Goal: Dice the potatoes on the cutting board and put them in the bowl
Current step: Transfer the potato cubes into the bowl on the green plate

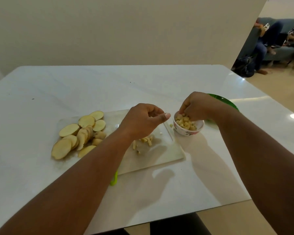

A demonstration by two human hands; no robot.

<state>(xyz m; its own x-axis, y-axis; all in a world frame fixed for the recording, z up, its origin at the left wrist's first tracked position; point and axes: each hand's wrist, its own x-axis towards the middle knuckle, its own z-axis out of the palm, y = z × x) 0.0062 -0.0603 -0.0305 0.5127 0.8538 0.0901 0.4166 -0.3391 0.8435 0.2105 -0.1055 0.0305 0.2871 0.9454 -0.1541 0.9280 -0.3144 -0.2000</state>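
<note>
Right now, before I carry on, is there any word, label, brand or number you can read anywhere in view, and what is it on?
None is readable.
Small white bowl of diced potato: a printed coloured pattern on its side, no legible lettering.
Pale rectangular cutting board, white table, green plate: no text shows.
</note>
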